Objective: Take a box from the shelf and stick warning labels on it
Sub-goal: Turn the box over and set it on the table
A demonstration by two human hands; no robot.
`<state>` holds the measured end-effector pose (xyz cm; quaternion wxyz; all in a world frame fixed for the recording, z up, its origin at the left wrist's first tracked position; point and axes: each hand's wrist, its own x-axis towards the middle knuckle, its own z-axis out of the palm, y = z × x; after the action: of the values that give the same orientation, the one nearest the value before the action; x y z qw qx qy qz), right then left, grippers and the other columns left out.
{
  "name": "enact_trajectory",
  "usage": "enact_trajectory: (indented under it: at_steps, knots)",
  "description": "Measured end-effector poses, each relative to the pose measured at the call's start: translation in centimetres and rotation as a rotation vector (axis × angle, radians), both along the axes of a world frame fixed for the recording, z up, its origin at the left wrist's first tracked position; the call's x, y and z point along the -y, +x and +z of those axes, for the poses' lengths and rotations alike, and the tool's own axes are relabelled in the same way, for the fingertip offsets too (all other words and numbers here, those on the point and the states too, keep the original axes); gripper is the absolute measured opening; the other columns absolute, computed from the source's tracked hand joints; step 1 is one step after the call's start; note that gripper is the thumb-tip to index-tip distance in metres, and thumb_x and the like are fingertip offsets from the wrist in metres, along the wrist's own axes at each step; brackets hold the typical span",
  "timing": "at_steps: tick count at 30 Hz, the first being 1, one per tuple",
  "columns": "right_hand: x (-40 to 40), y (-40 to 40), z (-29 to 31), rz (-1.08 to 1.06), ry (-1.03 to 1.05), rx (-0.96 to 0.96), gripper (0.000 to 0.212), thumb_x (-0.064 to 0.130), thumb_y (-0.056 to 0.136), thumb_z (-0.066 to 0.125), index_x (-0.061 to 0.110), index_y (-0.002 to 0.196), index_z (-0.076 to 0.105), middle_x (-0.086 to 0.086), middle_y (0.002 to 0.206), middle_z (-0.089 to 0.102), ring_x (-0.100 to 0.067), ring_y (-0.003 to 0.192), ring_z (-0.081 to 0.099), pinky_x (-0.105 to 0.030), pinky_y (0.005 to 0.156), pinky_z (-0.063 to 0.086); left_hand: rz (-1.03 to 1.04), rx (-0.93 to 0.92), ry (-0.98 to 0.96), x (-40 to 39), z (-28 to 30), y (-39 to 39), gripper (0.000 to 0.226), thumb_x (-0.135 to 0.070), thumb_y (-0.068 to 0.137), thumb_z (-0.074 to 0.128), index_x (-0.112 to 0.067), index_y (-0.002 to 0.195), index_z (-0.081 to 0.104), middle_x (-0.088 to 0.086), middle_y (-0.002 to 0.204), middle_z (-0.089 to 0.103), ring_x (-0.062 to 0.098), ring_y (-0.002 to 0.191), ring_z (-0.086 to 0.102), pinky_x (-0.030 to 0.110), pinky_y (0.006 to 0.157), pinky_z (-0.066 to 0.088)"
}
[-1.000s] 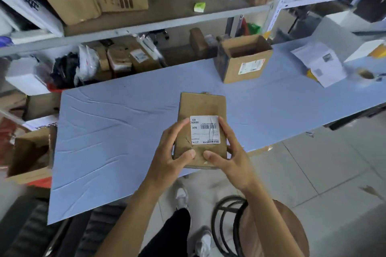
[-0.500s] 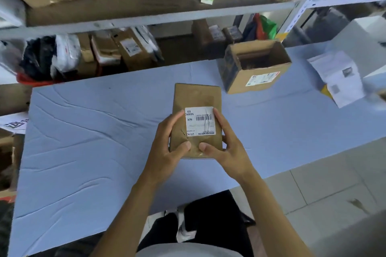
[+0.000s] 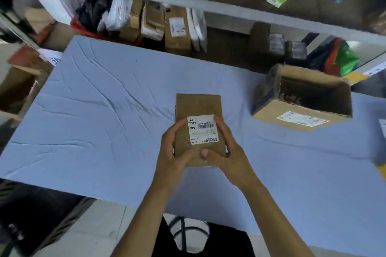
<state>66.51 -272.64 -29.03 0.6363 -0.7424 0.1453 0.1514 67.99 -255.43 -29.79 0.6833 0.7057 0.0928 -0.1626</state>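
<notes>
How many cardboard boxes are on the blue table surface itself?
2. A small flat box, held by the left hand and right hand at table centre, and an open box toward the right. Beyond the frame's right edge, more may be hidden.

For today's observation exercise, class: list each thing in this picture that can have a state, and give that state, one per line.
Small box: closed, held over the blue table, white barcode label on top.
Left hand: gripping the small box's left side.
Right hand: gripping its right side.
Large box: open at the top, resting on the table, label on its side.
Warning labels: none visible on the small box.
</notes>
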Motion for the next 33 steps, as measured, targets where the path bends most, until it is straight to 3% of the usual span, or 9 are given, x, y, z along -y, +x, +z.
enact_trajectory:
  at_steps: [3, 10, 14, 18, 22, 26, 28, 30, 33]
  knots:
    - [0.0, 0.1, -2.5, 0.062, -0.013, 0.005, 0.082, 0.012, 0.085, 0.074, 0.051, 0.145, 0.034, 0.031, 0.127, 0.061, 0.008, 0.113, 0.061, -0.017, 0.089, 0.055, 0.086, 0.001, -0.004, 0.3, -2.4, -1.1, 0.072, -0.003, 0.071, 0.056, -0.036, 0.134, 0.051, 0.003, 0.140, 0.057, 0.022, 0.130, 0.055, 0.050, 0.103, 0.051]
    - [-2.4, -2.3, -10.6, 0.103, -0.056, 0.140, 0.080, 0.017, 0.085, 0.074, 0.059, 0.139, 0.033, 0.025, 0.132, 0.059, 0.009, 0.116, 0.058, -0.016, 0.090, 0.055, 0.165, 0.108, 0.024, -0.8, -9.6, -4.1, 0.067, -0.006, 0.074, 0.058, -0.036, 0.133, 0.051, -0.007, 0.135, 0.058, 0.010, 0.125, 0.056, 0.033, 0.097, 0.054]
    - [-3.3, -4.1, -14.2, 0.109, -0.090, 0.278, 0.074, 0.030, 0.080, 0.070, 0.057, 0.140, 0.035, 0.021, 0.136, 0.059, 0.003, 0.122, 0.057, -0.022, 0.098, 0.050, 0.147, 0.261, 0.017, -1.7, -13.6, -5.9, 0.061, -0.006, 0.078, 0.059, -0.032, 0.133, 0.054, -0.008, 0.134, 0.061, 0.011, 0.125, 0.058, 0.031, 0.099, 0.051]
    - [-3.9, -4.4, -15.7, 0.077, -0.088, 0.376, 0.067, 0.037, 0.078, 0.070, 0.055, 0.135, 0.040, 0.013, 0.136, 0.059, -0.005, 0.121, 0.059, -0.028, 0.104, 0.047, 0.205, 0.478, 0.117, -2.0, -15.9, -7.0, 0.040, -0.021, 0.086, 0.063, -0.026, 0.126, 0.063, 0.000, 0.133, 0.062, 0.013, 0.126, 0.057, 0.037, 0.108, 0.046]
    - [-4.2, -5.0, -15.9, 0.052, -0.080, 0.351, 0.073, 0.044, 0.071, 0.069, 0.053, 0.137, 0.039, 0.025, 0.115, 0.067, -0.009, 0.114, 0.065, -0.034, 0.104, 0.049, 0.171, 0.599, 0.377, -0.7, -15.9, -9.8, 0.039, -0.019, 0.087, 0.063, -0.027, 0.126, 0.065, 0.008, 0.150, 0.034, 0.012, 0.141, 0.037, 0.025, 0.112, 0.038]
    - [-4.4, -5.8, -14.9, 0.071, -0.104, 0.342, 0.069, 0.035, 0.087, 0.066, 0.043, 0.147, 0.032, 0.033, 0.104, 0.058, -0.012, 0.114, 0.061, -0.029, 0.096, 0.048, 0.143, 0.464, 0.574, 1.1, -15.0, -11.5, 0.072, -0.040, 0.068, 0.072, -0.042, 0.136, 0.049, 0.005, 0.160, 0.001, 0.033, 0.145, 0.022, 0.044, 0.110, 0.043]
    - [-4.4, -6.2, -15.1, 0.090, -0.127, 0.340, 0.072, 0.045, 0.083, 0.064, 0.045, 0.147, 0.031, 0.018, 0.125, 0.059, -0.014, 0.125, 0.055, -0.034, 0.110, 0.042, 0.198, 0.393, 0.674, 2.2, -14.9, -11.8, 0.077, -0.047, 0.065, 0.072, -0.046, 0.137, 0.043, 0.001, 0.160, -0.008, 0.040, 0.142, 0.021, 0.053, 0.101, 0.047]
    - [-4.2, -6.1, -15.6, 0.111, -0.206, 0.348, 0.081, 0.063, 0.070, 0.060, 0.052, 0.144, 0.029, 0.005, 0.151, 0.042, -0.020, 0.138, 0.045, -0.043, 0.115, 0.038, 0.263, 0.391, 0.694, 3.3, -15.1, -11.6, 0.070, -0.045, 0.067, 0.068, -0.048, 0.132, 0.042, 0.000, 0.158, -0.009, 0.043, 0.139, 0.022, 0.058, 0.097, 0.048]
    - [-3.3, -5.9, -15.3, 0.172, -0.367, 0.351, 0.079, 0.070, 0.072, 0.055, 0.054, 0.145, 0.027, -0.001, 0.165, 0.012, -0.025, 0.152, 0.017, -0.043, 0.122, 0.023, 0.301, 0.423, 0.662, 3.5, -15.2, -11.0, 0.062, -0.046, 0.067, 0.066, -0.046, 0.125, 0.048, 0.002, 0.155, 0.001, 0.044, 0.134, 0.026, 0.056, 0.099, 0.047]
